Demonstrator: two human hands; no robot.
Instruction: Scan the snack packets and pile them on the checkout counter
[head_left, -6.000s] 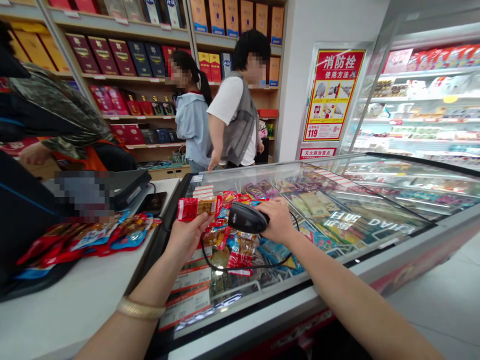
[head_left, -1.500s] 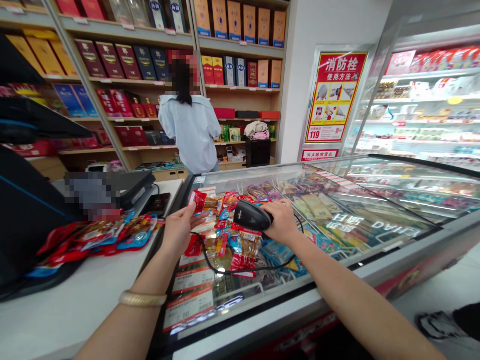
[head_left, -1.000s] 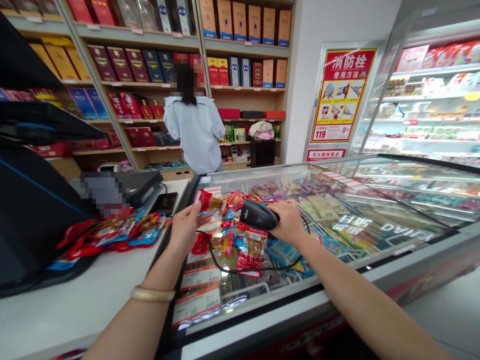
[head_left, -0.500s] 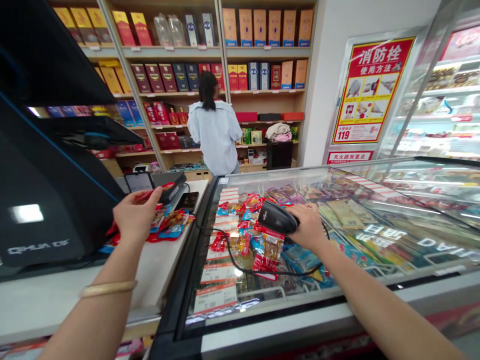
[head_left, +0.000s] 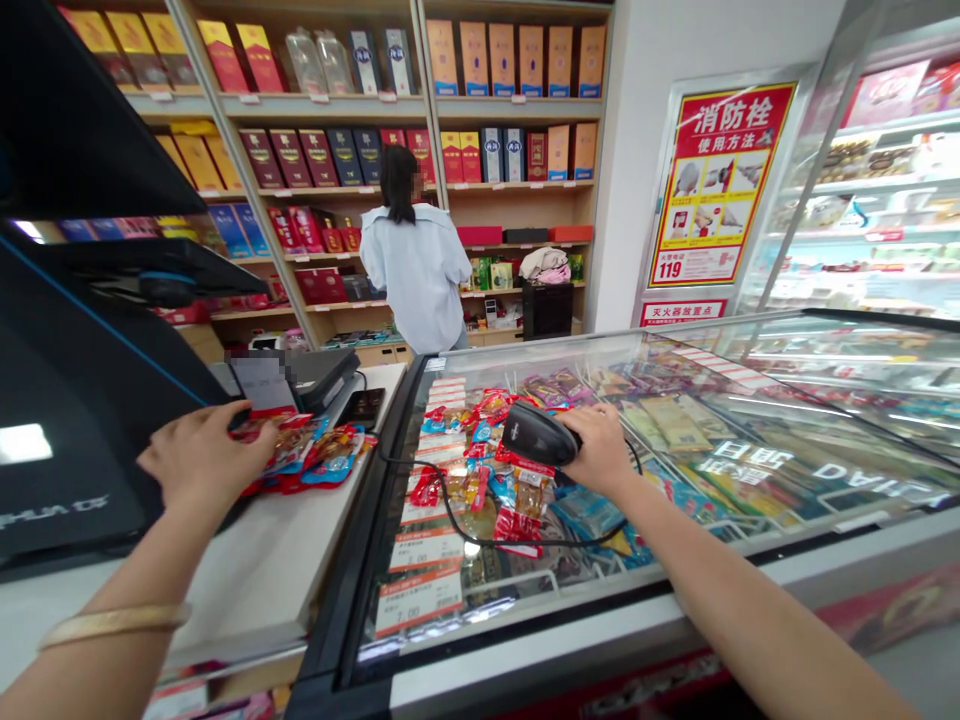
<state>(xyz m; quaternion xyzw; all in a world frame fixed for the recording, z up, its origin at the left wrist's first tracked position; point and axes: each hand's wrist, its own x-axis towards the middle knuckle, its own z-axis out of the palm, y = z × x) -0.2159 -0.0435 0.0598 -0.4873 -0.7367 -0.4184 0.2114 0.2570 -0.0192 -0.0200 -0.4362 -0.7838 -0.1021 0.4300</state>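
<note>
In my right hand (head_left: 604, 447) is a black barcode scanner (head_left: 538, 433), its head pointing left over the glass freezer top. Its cord loops across the glass. Red and blue snack packets (head_left: 517, 500) lie scattered on the glass beneath and beside the scanner. On the white counter to the left, more snack packets (head_left: 334, 455) lie in a pile. My left hand (head_left: 206, 455), a gold bangle on its wrist, is at the left end of this pile. Its thumb and fingers are apart, around the edge of the packets, and I see nothing lifted in them.
A black checkout machine (head_left: 67, 420) stands at the left. Behind the pile are a dark box-shaped device (head_left: 322, 378) and a phone (head_left: 363, 408). The glass-topped freezer (head_left: 450, 680) fills the right. A person (head_left: 416, 265) stands facing the back shelves.
My left hand has moved left and down, from holding a red packet above the pile to the pile's edge with fingers spread. The view has turned slightly right; my right hand still holds the scanner.
</note>
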